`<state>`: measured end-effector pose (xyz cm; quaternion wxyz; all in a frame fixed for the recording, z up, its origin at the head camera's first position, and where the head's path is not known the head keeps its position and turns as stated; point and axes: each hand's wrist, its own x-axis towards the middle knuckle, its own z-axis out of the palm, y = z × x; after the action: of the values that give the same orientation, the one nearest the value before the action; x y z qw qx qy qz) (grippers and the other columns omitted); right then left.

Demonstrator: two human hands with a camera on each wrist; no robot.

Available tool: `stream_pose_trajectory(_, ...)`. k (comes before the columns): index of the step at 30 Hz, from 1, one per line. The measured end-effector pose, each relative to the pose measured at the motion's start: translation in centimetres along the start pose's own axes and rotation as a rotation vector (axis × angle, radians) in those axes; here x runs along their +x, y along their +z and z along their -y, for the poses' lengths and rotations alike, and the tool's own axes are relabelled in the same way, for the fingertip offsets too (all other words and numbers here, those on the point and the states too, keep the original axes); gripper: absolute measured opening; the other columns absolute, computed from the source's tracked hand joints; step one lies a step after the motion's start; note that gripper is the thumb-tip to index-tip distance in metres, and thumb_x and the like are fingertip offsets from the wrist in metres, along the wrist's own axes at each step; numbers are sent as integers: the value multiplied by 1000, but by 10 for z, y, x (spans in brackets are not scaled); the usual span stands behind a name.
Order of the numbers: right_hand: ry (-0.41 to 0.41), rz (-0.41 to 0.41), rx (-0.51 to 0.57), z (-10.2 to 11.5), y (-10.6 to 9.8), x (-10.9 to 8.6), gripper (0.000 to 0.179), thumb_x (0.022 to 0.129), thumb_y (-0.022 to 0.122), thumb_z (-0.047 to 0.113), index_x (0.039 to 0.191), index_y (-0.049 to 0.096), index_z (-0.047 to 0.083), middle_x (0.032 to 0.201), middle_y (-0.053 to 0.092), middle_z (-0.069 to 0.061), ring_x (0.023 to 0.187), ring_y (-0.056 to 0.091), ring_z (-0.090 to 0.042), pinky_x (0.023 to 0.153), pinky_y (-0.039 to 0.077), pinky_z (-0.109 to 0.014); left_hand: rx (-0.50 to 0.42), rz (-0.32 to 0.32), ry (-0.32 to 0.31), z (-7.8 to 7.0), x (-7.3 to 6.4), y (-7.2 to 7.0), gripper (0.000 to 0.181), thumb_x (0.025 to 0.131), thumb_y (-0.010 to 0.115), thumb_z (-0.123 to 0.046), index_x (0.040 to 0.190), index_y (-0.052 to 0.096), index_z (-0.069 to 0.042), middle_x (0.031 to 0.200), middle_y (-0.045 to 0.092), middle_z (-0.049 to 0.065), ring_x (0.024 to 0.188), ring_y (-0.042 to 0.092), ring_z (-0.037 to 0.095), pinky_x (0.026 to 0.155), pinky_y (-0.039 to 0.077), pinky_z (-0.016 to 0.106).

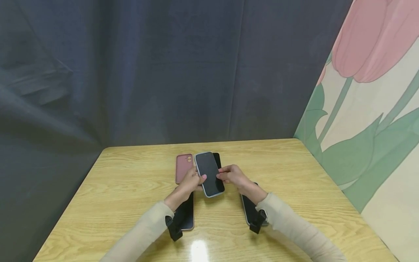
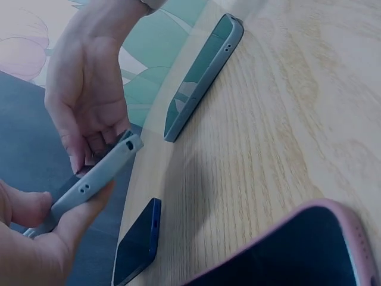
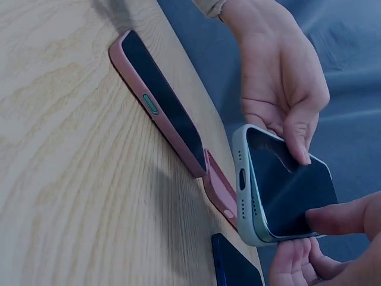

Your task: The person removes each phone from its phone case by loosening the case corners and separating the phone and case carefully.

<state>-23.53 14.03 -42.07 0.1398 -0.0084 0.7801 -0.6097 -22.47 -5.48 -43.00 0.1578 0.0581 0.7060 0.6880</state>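
Gripping the pale blue case (image 3: 241, 196) from one side, the left hand (image 1: 191, 180) presses its thumb onto the smartphone (image 1: 210, 171) screen, seemingly to steady both, while the right hand (image 1: 234, 175) pinches the opposite edge, perhaps for control where phone and case sit askew. Both are held above the wooden table (image 1: 131, 178), probably giving the fingers underneath room, near the pink case (image 1: 182, 168).

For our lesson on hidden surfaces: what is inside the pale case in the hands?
A phone, screen outward, its port end standing partly out of the pale case. The phone's back is covered by the case, and the case's inner back by the phone.
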Motion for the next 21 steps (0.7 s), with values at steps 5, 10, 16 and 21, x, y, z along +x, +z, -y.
stream_pose_trajectory(5, 7, 23, 24, -1, -2, 0, 31, 93, 63, 3, 118, 58, -15, 104, 64, -19, 84, 62, -19, 83, 54, -39, -27, 27, 2, 3, 0, -1, 34, 103, 45, -1, 136, 41, 9, 123, 61, 28, 108, 64, 33, 87, 56, 44)
stream_pose_trajectory(10, 7, 38, 32, -1, -3, 0, 32, 93, 62, 3, 119, 57, -16, 101, 67, -18, 82, 63, -17, 83, 54, -40, -63, 43, 24, 7, 0, -2, 35, 104, 44, -2, 138, 40, 8, 125, 59, 29, 111, 63, 35, 87, 55, 45)
stream_pose_trajectory(16, 26, 60, 30, 1, -4, -2, 37, 94, 61, 2, 125, 53, -17, 107, 66, -21, 87, 64, -21, 87, 54, -43, -56, 8, 20, 10, 0, -1, 34, 103, 46, -2, 135, 41, 9, 119, 63, 29, 108, 64, 36, 86, 56, 46)
stream_pose_trajectory(21, 10, 104, 10, 5, -6, -4, 42, 95, 60, 3, 131, 50, -16, 114, 62, -22, 95, 61, -25, 95, 49, -51, -40, -35, 12, 12, 1, -1, 31, 103, 47, -1, 132, 43, 9, 111, 65, 26, 102, 67, 35, 84, 57, 47)
